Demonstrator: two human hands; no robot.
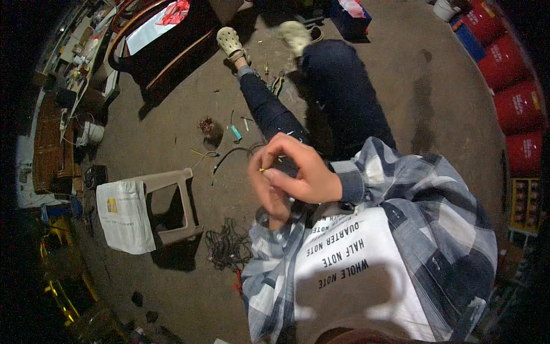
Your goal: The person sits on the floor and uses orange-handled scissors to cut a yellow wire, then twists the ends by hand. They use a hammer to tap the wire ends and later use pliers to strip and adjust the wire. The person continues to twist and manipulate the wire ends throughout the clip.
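Observation:
My right hand [306,175] is closed in front of my chest, its thumb and forefinger pinched together. A small yellow bit [262,169], seemingly the end of a thin wire, shows at the fingertips. Up against it, my left hand [264,186] is closed too, somewhat smeared by motion, with its fingers at the same spot. Most of what they hold is hidden by the fingers. A dark cable [227,156] curves over the floor and passes out of sight behind the hands. Loose wires [204,153] with yellow and blue parts lie beside it.
To the left stands a beige plastic stool [189,200] with a white printed bag [123,217] over it. Tangled dark wire [226,245], a reddish copper-coloured heap [209,131] and a turquoise piece [236,133] lie on the floor. Red drums [515,106] line the right side.

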